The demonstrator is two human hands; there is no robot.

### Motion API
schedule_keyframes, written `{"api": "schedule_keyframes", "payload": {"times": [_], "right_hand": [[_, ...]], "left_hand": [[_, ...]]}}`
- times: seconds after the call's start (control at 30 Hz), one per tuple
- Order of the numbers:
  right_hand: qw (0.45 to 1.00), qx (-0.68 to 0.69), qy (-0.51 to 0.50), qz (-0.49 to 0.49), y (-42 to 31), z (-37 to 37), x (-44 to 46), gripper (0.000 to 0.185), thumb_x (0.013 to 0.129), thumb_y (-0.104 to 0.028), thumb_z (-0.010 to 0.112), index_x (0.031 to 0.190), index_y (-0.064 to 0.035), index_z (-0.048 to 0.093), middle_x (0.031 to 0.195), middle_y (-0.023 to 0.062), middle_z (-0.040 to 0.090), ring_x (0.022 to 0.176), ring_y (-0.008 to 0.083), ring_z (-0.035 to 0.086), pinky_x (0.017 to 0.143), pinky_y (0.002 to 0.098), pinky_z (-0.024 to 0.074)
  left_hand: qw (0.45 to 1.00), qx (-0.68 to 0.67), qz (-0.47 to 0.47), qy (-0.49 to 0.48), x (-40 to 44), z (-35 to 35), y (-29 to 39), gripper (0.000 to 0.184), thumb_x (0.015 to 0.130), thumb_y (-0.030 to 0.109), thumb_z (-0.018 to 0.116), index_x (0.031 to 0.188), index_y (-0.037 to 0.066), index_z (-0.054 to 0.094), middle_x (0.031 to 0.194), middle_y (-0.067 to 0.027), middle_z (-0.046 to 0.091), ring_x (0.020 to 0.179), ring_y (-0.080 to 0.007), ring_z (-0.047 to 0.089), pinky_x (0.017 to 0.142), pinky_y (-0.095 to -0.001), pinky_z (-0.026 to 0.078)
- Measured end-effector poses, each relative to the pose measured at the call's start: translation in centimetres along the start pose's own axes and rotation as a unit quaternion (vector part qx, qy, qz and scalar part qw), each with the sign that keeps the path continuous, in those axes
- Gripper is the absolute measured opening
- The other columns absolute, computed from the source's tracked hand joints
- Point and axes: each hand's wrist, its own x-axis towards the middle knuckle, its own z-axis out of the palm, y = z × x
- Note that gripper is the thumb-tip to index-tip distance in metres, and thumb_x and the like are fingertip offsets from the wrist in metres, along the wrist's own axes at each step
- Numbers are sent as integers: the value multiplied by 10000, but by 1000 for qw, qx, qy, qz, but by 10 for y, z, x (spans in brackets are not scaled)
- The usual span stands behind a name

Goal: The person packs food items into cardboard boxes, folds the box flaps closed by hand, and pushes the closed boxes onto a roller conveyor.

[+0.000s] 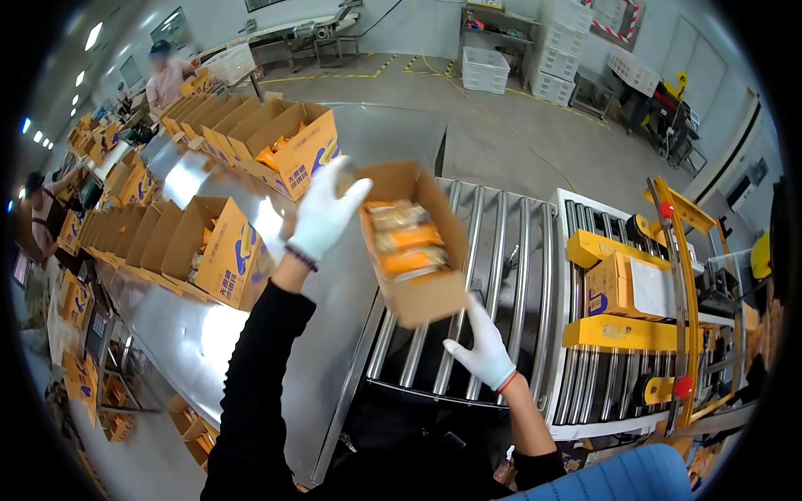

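An open cardboard box with orange and clear packets inside is tilted and blurred between my hands, over the join of the metal table and the roller conveyor. My left hand, in a white glove, is at the box's upper left with fingers apart. By the box's lower right corner is my white-gloved right hand, its thumb spread and its fingers stretched along the corner. Whether the fingertips touch the cardboard I cannot tell.
Rows of open boxes stand on the metal table to the left. Rollers lead right to a yellow-railed machine with a closed box. A person stands far left. White crates are at the back.
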Motion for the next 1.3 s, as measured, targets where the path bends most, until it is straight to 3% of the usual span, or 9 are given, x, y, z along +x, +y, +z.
{"api": "schedule_keyframes", "payload": {"times": [0.13,0.3,0.53,0.63,0.73,0.93,1.07,1.17,1.3], "right_hand": [[987,-56,151,-16,-36,-14,10,1058,693,-286,891,1534,37,336,1522,308,391,1452,463,345,1205,516,291],[994,-108,14,-8,-11,-34,22,556,871,-306,752,1342,-38,626,1397,202,582,1367,435,466,1223,557,222],[908,-400,125,-9,-35,-64,98,996,699,-313,873,1503,17,386,1455,183,485,1366,355,428,1208,512,276],[932,-348,103,6,-34,-27,68,978,689,-340,882,1463,46,424,1428,181,509,1357,355,447,1231,542,241],[936,-352,25,9,-22,-24,33,986,660,-307,907,1463,20,438,1430,182,511,1366,343,465,1235,542,252],[876,-471,60,81,38,-72,47,1057,677,-304,881,1537,6,350,1575,183,404,1484,339,337,1268,525,163],[893,-437,48,101,38,-112,31,787,846,-184,688,1533,9,356,1586,190,391,1497,356,315,1262,481,179],[882,-452,102,81,71,-126,8,744,849,-139,674,1519,3,382,1577,180,405,1486,356,328,1255,489,194],[838,-518,116,125,90,-129,5,625,856,-73,639,1457,0,484,1566,158,431,1455,368,369,1235,503,245]], "left_hand": [[912,-221,-104,-328,-18,-21,2,426,1030,396,575,1222,36,698,1221,-166,711,1138,-258,666,1047,-354,477],[842,233,139,-466,-24,44,51,638,1021,646,366,939,178,792,915,-119,756,915,-293,707,823,-390,545],[926,80,209,-304,-29,104,37,324,950,422,648,918,116,752,827,-104,694,880,-315,650,845,-445,510],[999,21,-5,-45,-46,98,27,461,856,337,803,1108,-29,679,1056,-149,705,982,-317,660,951,-409,513],[851,-380,-287,-221,-54,111,-7,586,897,350,778,1261,-75,602,1162,-176,681,1104,-259,644,972,-371,518],[938,-246,-117,-214,-120,184,123,755,1000,414,625,1529,-47,347,1355,-245,603,1207,-356,624,1069,-416,473],[673,-461,-274,-510,-160,171,120,593,1054,371,562,1525,40,423,1331,-170,615,1025,-202,695,976,-334,528],[960,-33,43,-276,-126,66,97,545,919,263,678,1388,12,557,1263,-170,636,1213,-299,596,1072,-444,454],[926,368,-50,70,-109,-69,-14,442,861,241,696,1246,35,630,1066,-150,684,1034,-324,641,963,-485,438]]}}
